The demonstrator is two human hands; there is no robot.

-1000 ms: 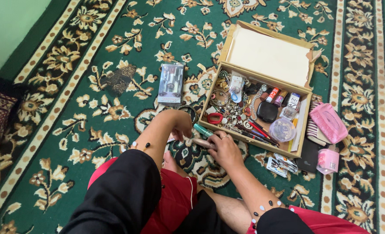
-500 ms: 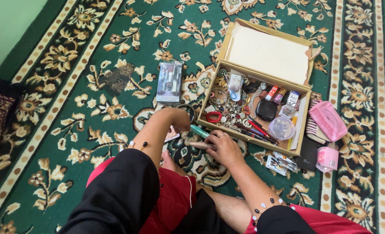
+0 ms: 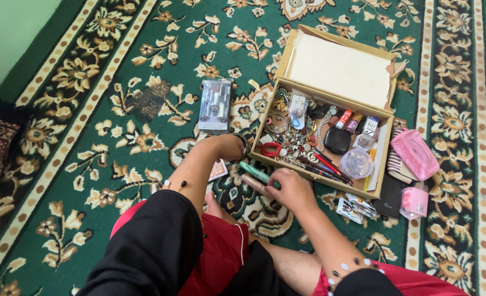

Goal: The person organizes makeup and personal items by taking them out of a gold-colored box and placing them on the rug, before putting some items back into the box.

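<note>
The carpet [image 3: 117, 109] is woven cloth, matt and patterned. The open box [image 3: 338, 68] looks like plain matt cardboard, holding shiny metal jewellery [image 3: 292, 140]. The pink pouch [image 3: 414, 154] is glossy plastic.

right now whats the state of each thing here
cardboard box: open, lid folded back, full of jewellery and cosmetics
right hand: closed on green and beige tubes
left hand: resting low on the carpet
pink pouch: closed, beside the box
clear packet: lying flat
</note>
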